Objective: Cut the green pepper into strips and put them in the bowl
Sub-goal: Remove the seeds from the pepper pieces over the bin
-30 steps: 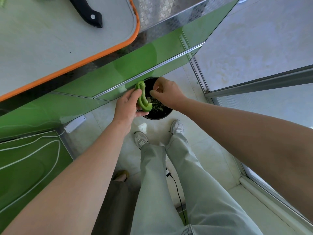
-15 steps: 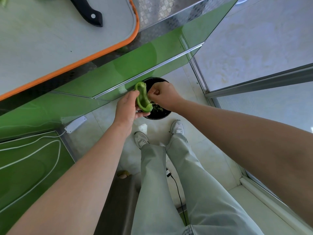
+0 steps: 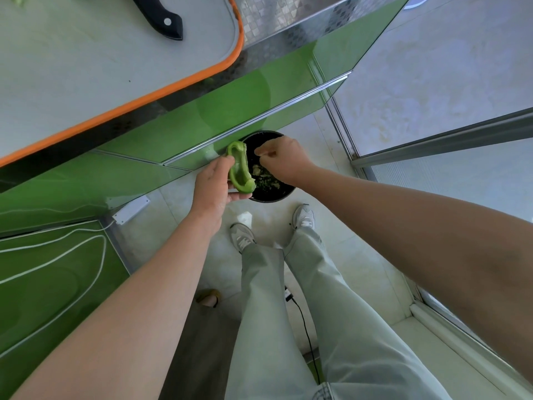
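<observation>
My left hand (image 3: 215,186) grips a hollowed green pepper half (image 3: 239,166), its open side turned towards a black bin (image 3: 271,196) on the floor. Pale seeds and green scraps lie inside the bin. My right hand (image 3: 284,160) hovers over the bin with its fingers curled and fingertips pinched together, a short gap away from the pepper; I see nothing between them. Up on the counter lies a grey cutting board with an orange rim (image 3: 178,82), and a black knife handle (image 3: 164,20) rests on it. No bowl is in view.
A small green pepper piece (image 3: 17,0) sits at the board's top-left corner. Green glossy cabinet fronts (image 3: 202,111) run under the counter. My legs and grey shoes (image 3: 242,238) stand beside the bin. A white power strip (image 3: 131,209) and a black cable (image 3: 302,321) lie on the floor.
My right hand reached to the pepper's hollow half a second ago and has now drawn back over the bin. The left hand kept holding the pepper in nearly the same place.
</observation>
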